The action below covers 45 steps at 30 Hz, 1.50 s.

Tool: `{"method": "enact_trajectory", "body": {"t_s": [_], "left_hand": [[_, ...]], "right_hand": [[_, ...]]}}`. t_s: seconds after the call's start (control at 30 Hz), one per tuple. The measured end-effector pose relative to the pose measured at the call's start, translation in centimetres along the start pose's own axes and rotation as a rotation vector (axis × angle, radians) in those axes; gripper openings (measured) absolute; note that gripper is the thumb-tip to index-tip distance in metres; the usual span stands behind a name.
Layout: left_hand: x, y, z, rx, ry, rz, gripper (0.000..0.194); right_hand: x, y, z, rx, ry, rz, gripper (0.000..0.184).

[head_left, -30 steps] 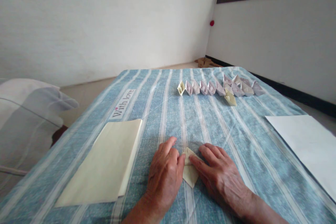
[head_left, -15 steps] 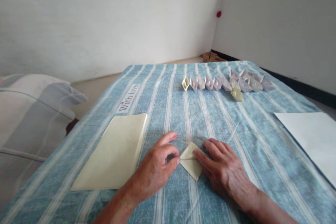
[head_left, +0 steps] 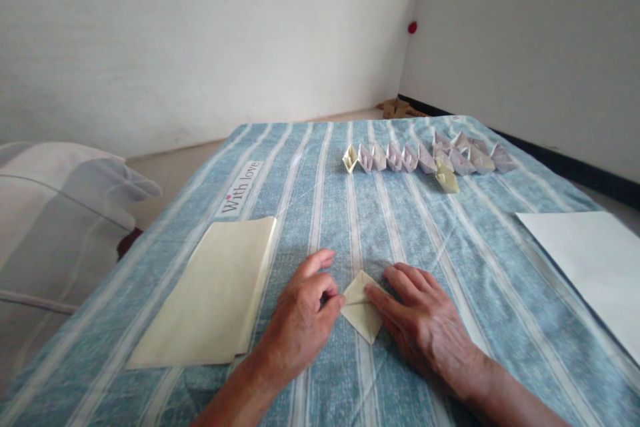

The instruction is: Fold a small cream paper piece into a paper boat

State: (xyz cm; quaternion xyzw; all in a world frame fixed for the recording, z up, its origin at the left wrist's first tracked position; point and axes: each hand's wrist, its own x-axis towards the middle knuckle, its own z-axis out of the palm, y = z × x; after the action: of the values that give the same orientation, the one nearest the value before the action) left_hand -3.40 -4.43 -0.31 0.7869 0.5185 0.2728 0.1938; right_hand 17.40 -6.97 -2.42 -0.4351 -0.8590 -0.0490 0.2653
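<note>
A small pale-yellow folded paper (head_left: 363,321) lies as a diamond on the striped cloth, with a crease or edge running across its middle. At its left corner, my left hand (head_left: 305,307) pinches with thumb and forefinger, the other fingers raised and curved. My right hand (head_left: 425,320) lies palm down over the paper's right side, one finger stretched onto its face and the others spread on the cloth. This hand hides the right corner.
Pale-yellow paper sheets (head_left: 205,293) lie left of my hands; white paper (head_left: 590,260) is at the right. Several folded paper boats (head_left: 410,159) stand in rows at the back, with a yellow boat (head_left: 447,179) in front. A blue striped tablecloth (head_left: 295,233) covers the table.
The view has shifted slightly, so the scene sits a little further left. Both hands stay at the folded paper, and its shape looks the same.
</note>
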Motion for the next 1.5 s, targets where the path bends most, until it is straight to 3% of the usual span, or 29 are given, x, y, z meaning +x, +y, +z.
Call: {"method": "enact_trajectory", "body": {"t_s": [0.3, 0.47, 0.6, 0.8, 1.13, 1.3, 1.4, 1.5], "left_hand": [[0.3, -0.5, -0.4, 0.015, -0.027, 0.025, 0.018], [-1.0, 0.7, 0.3, 0.203, 0.185, 0.233, 0.021], [-2.8, 2.5, 2.1, 0.315, 0.2, 0.409, 0.042], [-4.0, 2.7, 3.6, 0.414, 0.134, 0.382, 0.066], [-3.8, 2.1, 3.6, 0.394, 0.091, 0.333, 0.071], [-3.8, 2.1, 3.4, 0.4, 0.059, 0.322, 0.068], [-3.9, 2.0, 3.4, 0.396, 0.048, 0.3, 0.065], [-4.0, 2.0, 3.5, 0.403, 0.046, 0.29, 0.062]], "right_hand": [[0.1, -0.2, 0.1, 0.025, -0.018, 0.023, 0.027], [0.2, -0.2, 0.1, 0.022, -0.004, 0.032, 0.027], [0.3, -0.3, 0.2, 0.037, -0.006, 0.045, 0.022], [0.5, -0.3, 0.0, 0.049, -0.018, 0.046, 0.02], [0.6, -0.3, -0.3, 0.052, -0.055, 0.057, 0.021], [0.1, -0.3, -0.1, 0.138, 0.07, 0.069, 0.021], [-0.1, -0.1, -0.3, 0.273, 0.155, 0.171, 0.018], [-0.1, 0.3, -0.5, 0.364, 0.152, 0.274, 0.013]]}}
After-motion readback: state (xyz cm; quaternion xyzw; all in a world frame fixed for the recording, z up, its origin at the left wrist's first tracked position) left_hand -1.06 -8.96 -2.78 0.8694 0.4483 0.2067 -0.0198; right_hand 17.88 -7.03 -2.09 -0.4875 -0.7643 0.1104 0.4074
